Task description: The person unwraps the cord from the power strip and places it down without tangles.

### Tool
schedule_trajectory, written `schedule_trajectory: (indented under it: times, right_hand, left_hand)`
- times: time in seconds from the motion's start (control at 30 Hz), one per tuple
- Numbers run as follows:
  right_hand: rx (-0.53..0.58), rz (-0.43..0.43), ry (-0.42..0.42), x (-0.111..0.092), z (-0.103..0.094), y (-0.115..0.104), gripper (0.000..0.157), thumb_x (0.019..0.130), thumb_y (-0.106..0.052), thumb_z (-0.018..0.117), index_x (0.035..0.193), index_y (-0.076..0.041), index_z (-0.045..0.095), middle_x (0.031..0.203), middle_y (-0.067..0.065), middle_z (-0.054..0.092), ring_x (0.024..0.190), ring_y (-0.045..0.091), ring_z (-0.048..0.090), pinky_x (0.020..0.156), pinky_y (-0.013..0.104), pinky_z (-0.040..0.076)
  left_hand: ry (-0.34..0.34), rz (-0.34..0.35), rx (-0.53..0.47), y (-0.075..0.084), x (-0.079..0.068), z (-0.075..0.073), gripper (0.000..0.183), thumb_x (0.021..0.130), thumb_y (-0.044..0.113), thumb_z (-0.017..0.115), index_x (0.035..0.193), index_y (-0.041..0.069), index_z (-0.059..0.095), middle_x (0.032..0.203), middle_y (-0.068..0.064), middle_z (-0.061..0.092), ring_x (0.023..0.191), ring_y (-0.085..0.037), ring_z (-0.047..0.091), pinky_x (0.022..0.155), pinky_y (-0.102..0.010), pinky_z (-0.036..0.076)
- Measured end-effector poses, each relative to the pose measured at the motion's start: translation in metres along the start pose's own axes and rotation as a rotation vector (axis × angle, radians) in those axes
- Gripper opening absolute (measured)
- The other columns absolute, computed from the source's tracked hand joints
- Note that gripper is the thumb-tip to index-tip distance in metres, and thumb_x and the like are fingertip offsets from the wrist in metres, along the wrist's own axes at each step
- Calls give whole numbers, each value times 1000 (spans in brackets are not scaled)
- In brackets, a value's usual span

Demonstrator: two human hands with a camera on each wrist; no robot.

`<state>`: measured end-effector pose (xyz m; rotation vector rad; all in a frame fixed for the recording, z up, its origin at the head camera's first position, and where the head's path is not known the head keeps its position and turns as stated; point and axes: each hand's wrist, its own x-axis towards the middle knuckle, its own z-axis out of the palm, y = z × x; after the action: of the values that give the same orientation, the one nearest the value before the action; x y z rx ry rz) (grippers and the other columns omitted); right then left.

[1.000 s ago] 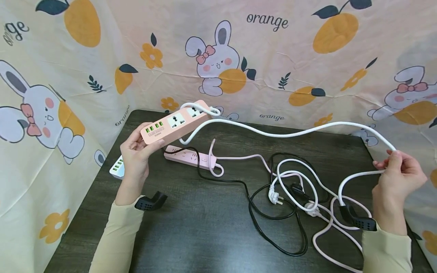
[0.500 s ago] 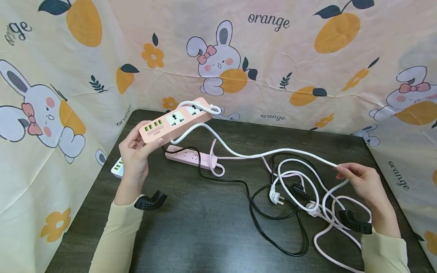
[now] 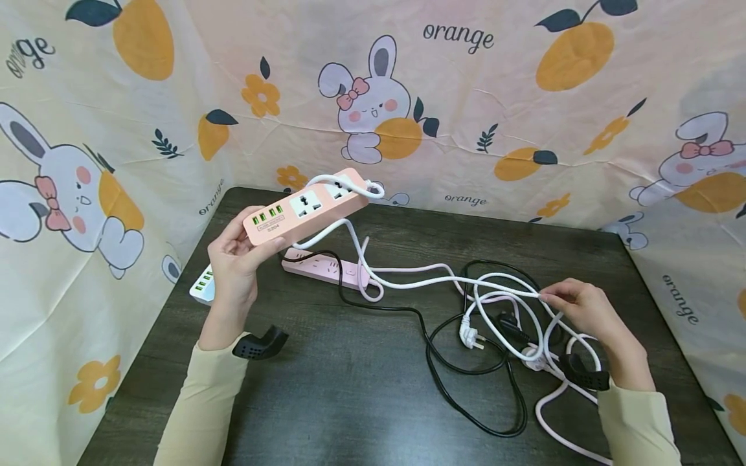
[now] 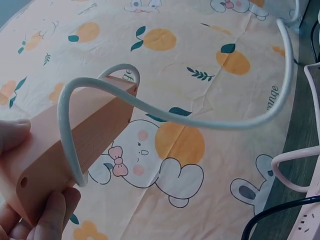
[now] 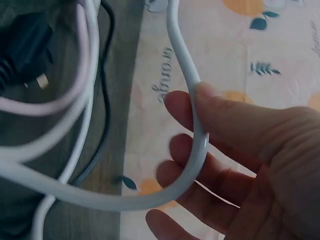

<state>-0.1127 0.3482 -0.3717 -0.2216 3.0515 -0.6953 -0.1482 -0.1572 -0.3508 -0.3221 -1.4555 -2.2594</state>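
An orange-pink power strip (image 3: pixel 303 206) with white sockets and green USB ports is held up by my left hand (image 3: pixel 237 259), thumb on one side and fingers on the other. Its white cord (image 4: pixel 200 121) loops around the strip's body and runs off to the right. Between thumb and forefinger, my right hand (image 3: pixel 588 314) pinches that cord, as the right wrist view shows with the white cord (image 5: pixel 200 120) crossing the fingers. Below the raised strip lies a pink power strip (image 3: pixel 326 268) with a pink cord.
At the left, a white power strip (image 3: pixel 203 285) is partly hidden behind my left hand. Black cable (image 3: pixel 431 369), white and pink cords tangle on the dark table (image 3: pixel 326 388) at the right. A white plug (image 3: pixel 469 333) and black plug (image 5: pixel 30 45) lie among them. Printed cloth (image 3: pixel 466 116) stands behind.
My right hand has moved left and inward with the pinched cord, which has gone from stretched out to sagging toward the table. My left hand and the raised strip stay nearly in place.
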Motion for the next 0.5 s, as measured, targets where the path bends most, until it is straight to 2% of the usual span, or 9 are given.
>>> schedule_trajectory:
  times: [0.27,0.5]
  right_hand:
    - [-28,-160,17,14,25,-9,5,79,-5,72,83,-1,73,72,-2,55,60,6,41,51,27,35]
    - [-20,-116,-50,25,41,-17,4,80,-8,72,79,-7,68,73,-1,59,65,12,51,56,30,42]
  left_hand:
    - [-30,14,7,-4,-1,1,47,66,-25,66,110,-8,62,95,-12,66,88,-18,64,73,-23,53]
    - [-22,12,3,-3,-2,2,47,65,-26,65,109,-9,61,95,-14,66,88,-19,64,72,-23,53]
